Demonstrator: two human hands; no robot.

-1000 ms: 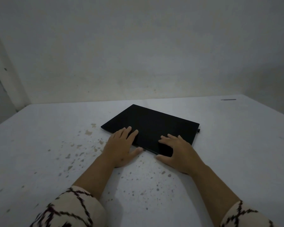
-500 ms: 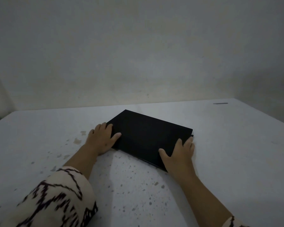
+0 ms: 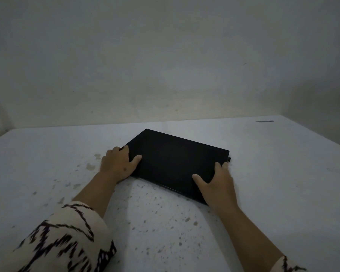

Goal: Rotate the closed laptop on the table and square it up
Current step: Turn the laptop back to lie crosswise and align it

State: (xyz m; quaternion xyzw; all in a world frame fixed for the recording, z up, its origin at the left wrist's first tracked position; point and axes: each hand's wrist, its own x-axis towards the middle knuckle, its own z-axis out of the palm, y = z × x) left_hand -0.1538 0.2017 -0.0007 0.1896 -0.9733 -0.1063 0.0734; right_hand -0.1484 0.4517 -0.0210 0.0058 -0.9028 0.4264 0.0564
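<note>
A closed black laptop (image 3: 173, 161) lies flat on the white table (image 3: 273, 173), skewed so its long edges run from upper left to lower right. My left hand (image 3: 119, 165) grips its left corner, thumb on the lid and fingers curled over the edge. My right hand (image 3: 217, 185) grips its near right corner, thumb on the lid and fingers along the right edge. A small black stub (image 3: 229, 159) sticks out of the laptop's right side.
The table is speckled with dark chips and stains, thickest in front of me. A plain wall (image 3: 165, 65) rises right behind the table's far edge. A short dark mark (image 3: 264, 121) sits at the far right of the table.
Both hands moved from lying flat near the laptop's front edge out to its left and right corners and took hold. The laptop's skew looks much the same.
</note>
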